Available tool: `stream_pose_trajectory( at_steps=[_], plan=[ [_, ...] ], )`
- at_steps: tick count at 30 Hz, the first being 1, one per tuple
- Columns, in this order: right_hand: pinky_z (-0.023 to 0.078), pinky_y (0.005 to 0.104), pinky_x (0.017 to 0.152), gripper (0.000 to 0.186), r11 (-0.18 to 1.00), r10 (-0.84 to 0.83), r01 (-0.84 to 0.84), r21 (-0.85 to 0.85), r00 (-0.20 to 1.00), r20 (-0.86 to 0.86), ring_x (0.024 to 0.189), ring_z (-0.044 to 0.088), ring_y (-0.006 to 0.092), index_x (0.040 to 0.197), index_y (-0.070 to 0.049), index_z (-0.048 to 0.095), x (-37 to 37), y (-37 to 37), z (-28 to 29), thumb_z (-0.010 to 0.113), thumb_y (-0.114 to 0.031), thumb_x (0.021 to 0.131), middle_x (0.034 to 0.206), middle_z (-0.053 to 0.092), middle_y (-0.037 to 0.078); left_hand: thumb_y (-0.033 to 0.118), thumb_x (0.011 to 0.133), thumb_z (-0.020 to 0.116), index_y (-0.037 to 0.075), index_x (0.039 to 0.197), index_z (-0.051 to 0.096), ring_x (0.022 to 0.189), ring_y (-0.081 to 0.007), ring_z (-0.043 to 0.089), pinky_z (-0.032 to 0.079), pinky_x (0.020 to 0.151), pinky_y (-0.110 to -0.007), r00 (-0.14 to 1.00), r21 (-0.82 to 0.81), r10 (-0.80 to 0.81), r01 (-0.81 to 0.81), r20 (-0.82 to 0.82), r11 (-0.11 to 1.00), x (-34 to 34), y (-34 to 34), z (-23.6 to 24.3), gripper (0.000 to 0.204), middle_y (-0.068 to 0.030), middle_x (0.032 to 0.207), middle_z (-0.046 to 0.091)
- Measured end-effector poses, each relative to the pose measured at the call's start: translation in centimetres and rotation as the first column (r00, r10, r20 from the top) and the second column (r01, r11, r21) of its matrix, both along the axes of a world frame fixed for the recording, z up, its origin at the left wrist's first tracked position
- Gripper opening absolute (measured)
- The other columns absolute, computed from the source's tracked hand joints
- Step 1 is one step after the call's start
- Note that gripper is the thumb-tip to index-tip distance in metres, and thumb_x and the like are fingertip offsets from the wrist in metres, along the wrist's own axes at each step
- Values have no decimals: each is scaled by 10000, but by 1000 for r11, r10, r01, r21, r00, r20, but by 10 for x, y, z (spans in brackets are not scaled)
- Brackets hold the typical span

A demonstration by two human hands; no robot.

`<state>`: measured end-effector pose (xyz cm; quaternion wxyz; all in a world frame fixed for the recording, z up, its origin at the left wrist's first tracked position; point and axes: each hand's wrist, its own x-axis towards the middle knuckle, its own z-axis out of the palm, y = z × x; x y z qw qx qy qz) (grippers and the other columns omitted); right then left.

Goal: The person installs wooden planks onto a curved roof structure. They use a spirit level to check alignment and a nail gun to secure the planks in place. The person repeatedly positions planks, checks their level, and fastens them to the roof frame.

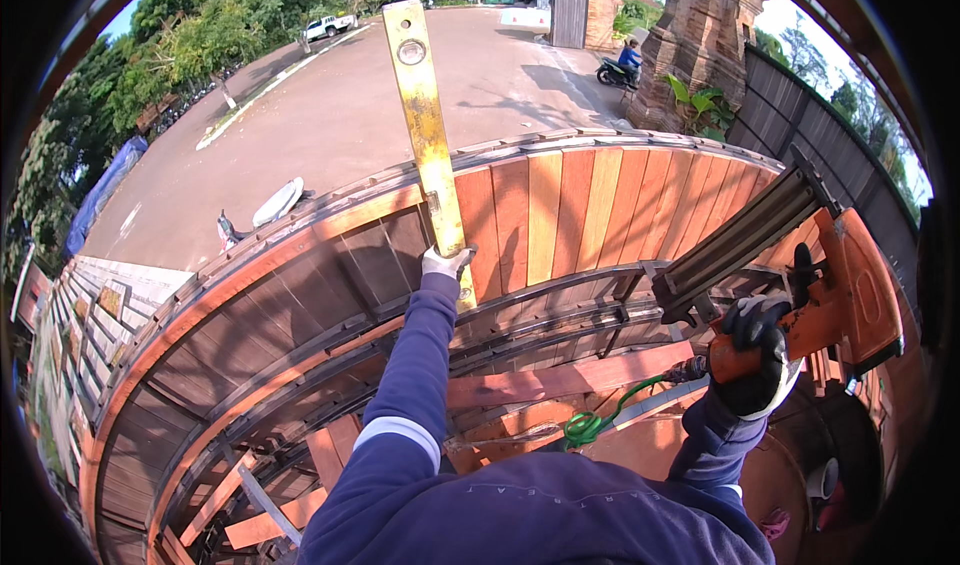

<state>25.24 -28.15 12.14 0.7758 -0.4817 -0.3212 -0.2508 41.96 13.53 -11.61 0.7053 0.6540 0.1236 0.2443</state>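
Observation:
My left hand, in a pale glove, is closed around the lower part of a long yellow spirit level. The level stands upright against the curved wall of reddish wooden slats, its top rising well above the wall's edge. At the right, my right hand, in a dark and light glove, grips an orange nail gun with a long dark magazine pointing up and left. A green air hose runs up to the fitting at the gun's handle. Some fingers of both hands are hidden.
Dark curved rails follow the wall's inner side. Loose planks lie below it, close to my body. Beyond the wall are a paved yard, a brick pillar, a rider on a motorbike and a parked pickup.

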Motion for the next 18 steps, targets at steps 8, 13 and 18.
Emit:
stream_pose_trajectory(
  at_steps=[8,13,18],
  plan=[
    [455,339,599,274,990,-68,35,-137,968,-241,587,509,170,1066,39,489,27,44,-29,583,-95,845,674,517,70,36,717,809,-6,953,682,692,-111,644,528,672,-251,998,35,69,-69,1,997,7,33,-31,271,-52,843,705],
    [501,317,656,138,896,-107,-1,-443,970,-219,712,617,175,961,-2,618,66,73,-81,626,-22,825,790,633,61,-36,756,757,-39,982,644,719,-150,659,548,678,-272,990,76,90,-82,-108,994,3,24,-16,253,-65,888,692],
    [512,344,656,147,692,-166,172,-701,983,77,737,664,227,931,-42,663,96,114,-102,687,-60,788,827,676,101,-23,767,745,-25,983,644,725,-150,660,550,677,-275,993,13,44,-43,-112,999,-5,2,6,239,-68,872,690]
  ],
)
